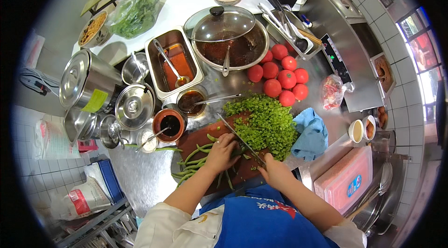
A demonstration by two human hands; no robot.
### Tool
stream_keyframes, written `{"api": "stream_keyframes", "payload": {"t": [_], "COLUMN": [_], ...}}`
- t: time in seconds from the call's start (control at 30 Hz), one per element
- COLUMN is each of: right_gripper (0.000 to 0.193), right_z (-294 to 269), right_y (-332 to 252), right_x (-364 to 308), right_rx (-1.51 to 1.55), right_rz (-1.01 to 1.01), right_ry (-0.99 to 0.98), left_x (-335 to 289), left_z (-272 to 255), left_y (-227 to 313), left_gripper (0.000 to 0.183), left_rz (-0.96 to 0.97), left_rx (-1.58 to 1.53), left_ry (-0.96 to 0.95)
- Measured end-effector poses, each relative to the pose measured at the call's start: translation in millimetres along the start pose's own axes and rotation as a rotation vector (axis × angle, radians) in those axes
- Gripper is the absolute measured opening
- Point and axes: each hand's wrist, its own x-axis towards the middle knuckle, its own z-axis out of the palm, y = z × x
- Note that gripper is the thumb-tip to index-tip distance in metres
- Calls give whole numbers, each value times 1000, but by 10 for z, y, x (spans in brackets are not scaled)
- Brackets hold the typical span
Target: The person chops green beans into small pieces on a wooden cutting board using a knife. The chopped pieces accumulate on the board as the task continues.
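My right hand (274, 169) is wrapped round the handle of a kitchen knife (241, 139), whose blade slants away to the far left over a brown cutting board (203, 135). Beside the blade, my left hand (221, 153) has its fingers curled down on green beans at the board's middle. More whole green beans (191, 160) lie loose to the left of that hand, a few over the board's edge. Right of the knife is a large heap of chopped green beans (266, 124). A blue cloth (310, 135) touches the heap's right side.
Several tomatoes (286, 79) sit beyond the heap. Behind the board stand a lidded pot of dark sauce (264, 52), a rectangular pan of red oil (198, 80) and a brown sauce bowl (169, 125). Metal pots (70, 77) crowd the left; a pink-filled plastic box (345, 178) is at right.
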Motion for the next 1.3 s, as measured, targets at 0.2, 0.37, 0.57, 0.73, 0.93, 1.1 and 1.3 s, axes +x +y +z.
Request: {"api": "stream_keyframes", "payload": {"t": [0.2, 0.37, 0.57, 0.73, 0.93, 1.1, 1.3], "right_gripper": [31, 33, 33, 33, 31, 31, 30], "right_z": [-94, -167, 201, 274, 124, 199, 198], "right_y": [102, -19, 197, 315, 470, 496, 499], "right_x": [209, -77, 228, 234, 154, 132, 149], "right_rx": [-19, 12, 63, 69, 75, 105, 102], "right_rz": [-43, 53, -8, -93, -58, -35, -32], "right_ry": [-3, -75, 30, 126, 192, 207, 198], "left_x": [-16, -18, 21, -33, 28, 251, 207], "left_z": [23, 42, -48, -157, -29, 40, 181], "left_y": [-7, -46, 117, 288, 274, 316, 503], "left_gripper": [37, 38, 51, 54, 54, 59, 71], "left_rz": [-13, -8, -44, -160, -101, -140, -160], "left_rx": [-56, -53, 132, 231, 181, 111, 369], "left_ry": [32, 41, -12, -74, -36, -96, -45]}}
